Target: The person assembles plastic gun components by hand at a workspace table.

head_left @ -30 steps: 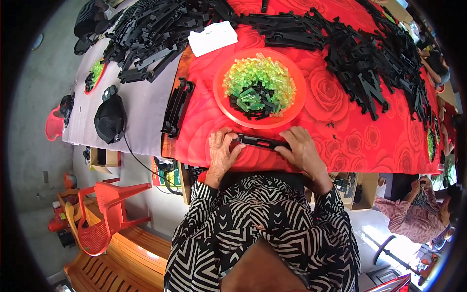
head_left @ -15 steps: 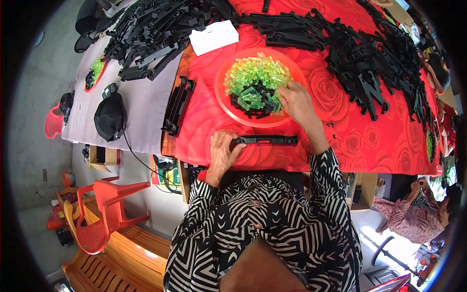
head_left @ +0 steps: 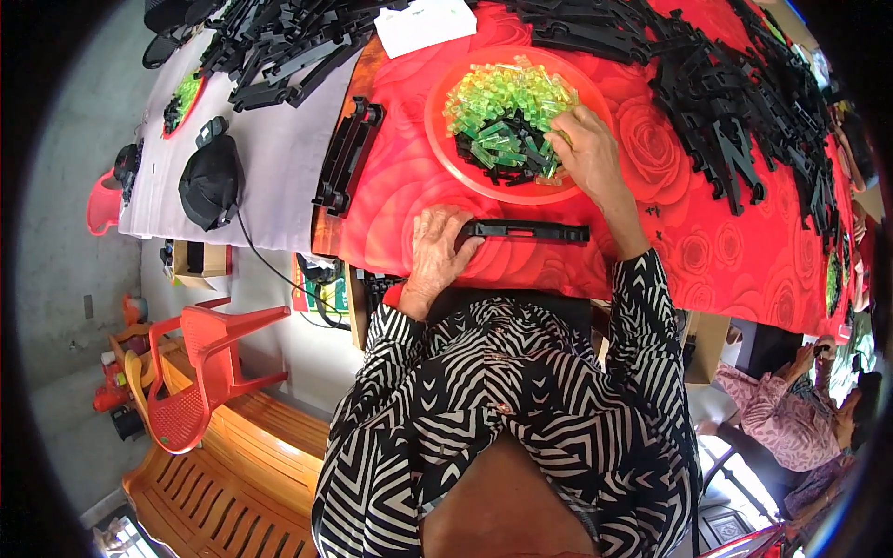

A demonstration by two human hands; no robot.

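My left hand (head_left: 437, 249) grips the left end of a long black plastic bar (head_left: 535, 231) between thumb and fingers. The bar lies crosswise on the red tablecloth in front of me and has a slot along its middle. Beyond it stands a round red tray (head_left: 439, 139) of small parts. Yellow-green translucent pieces (head_left: 502, 88) fill its far side, with small black pieces (head_left: 474, 156) and longer green ones (head_left: 498, 141) nearer me. Over the tray's right side, my right hand (head_left: 591, 153) has its fingers curled together at the parts; what they pinch is hidden.
Heaps of black plastic bars lie at the far left (head_left: 288, 51) and far right (head_left: 716, 102). A white paper (head_left: 425, 26) sits behind the tray. Left of me are paired black bars (head_left: 349, 156), a black cap (head_left: 210, 186), and a red chair (head_left: 209, 363). Another person (head_left: 791, 409) sits at right.
The whole view has shifted, so the table things appear higher in the picture. My left hand still holds the bar, and my right hand stays at the tray's right side.
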